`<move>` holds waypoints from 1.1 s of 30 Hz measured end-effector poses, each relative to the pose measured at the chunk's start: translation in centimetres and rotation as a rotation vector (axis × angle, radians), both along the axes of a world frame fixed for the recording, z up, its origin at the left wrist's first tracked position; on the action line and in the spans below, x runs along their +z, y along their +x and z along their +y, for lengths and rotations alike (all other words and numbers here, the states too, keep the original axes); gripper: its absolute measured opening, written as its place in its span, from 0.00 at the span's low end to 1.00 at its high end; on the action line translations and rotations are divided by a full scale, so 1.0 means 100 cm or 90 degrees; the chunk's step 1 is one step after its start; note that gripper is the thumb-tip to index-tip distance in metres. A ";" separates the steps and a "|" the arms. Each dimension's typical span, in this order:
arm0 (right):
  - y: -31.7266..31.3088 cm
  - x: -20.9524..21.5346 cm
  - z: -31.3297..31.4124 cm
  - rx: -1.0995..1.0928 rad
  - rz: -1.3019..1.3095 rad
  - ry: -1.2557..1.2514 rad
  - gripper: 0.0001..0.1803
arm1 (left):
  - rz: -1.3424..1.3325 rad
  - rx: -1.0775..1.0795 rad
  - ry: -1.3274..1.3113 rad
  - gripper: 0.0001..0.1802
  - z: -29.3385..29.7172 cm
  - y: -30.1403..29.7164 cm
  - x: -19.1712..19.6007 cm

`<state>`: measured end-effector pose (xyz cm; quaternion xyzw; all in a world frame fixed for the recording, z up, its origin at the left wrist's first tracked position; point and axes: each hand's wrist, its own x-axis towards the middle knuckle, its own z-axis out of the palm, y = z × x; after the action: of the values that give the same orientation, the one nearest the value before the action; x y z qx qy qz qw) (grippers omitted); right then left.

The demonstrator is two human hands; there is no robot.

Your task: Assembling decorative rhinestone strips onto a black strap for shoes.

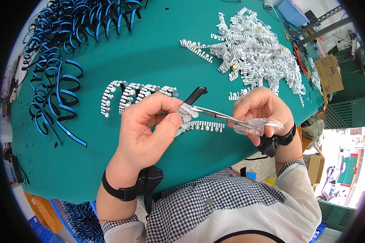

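My left hand point(142, 131) pinches a silver rhinestone trim point(186, 111) between thumb and fingertips. A black strip end point(196, 94) sticks up beyond it, and part of the trim is hidden by the fingers. In my right hand point(265, 106) is a pair of scissors point(215, 114) with clear handles, its tips touching or very near the trim. Whether the blades are fully together I cannot tell. Below the scissors a length of rhinestone trim point(209, 126) extends to the right. Several curved rhinestone pieces point(127, 97) with black bands lie just beyond my left hand.
A large heap of silver trim point(251, 48) covers the far right of the green table point(150, 60). Coiled black-and-blue ribbons point(69, 89) spread along the left and far left. A blue bin point(293, 13) and a cardboard box point(329, 73) are at the right edge.
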<state>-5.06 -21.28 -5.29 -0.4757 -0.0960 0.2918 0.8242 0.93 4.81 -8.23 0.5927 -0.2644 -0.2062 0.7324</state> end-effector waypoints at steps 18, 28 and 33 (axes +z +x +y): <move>0.000 0.003 0.006 0.003 0.055 -0.018 0.27 | -0.120 0.002 -0.009 0.06 0.000 0.002 -0.009; 0.002 0.007 0.009 0.011 -0.022 -0.077 0.25 | -0.097 0.003 -0.016 0.07 0.001 0.000 -0.007; 0.003 0.007 0.010 0.007 0.007 -0.018 0.25 | -0.105 -0.011 -0.017 0.07 0.004 0.000 -0.003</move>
<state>-4.77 -20.29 -4.58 -0.4853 -0.0895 0.3002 0.8163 0.94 5.25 -8.55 0.5957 -0.3318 -0.1595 0.7139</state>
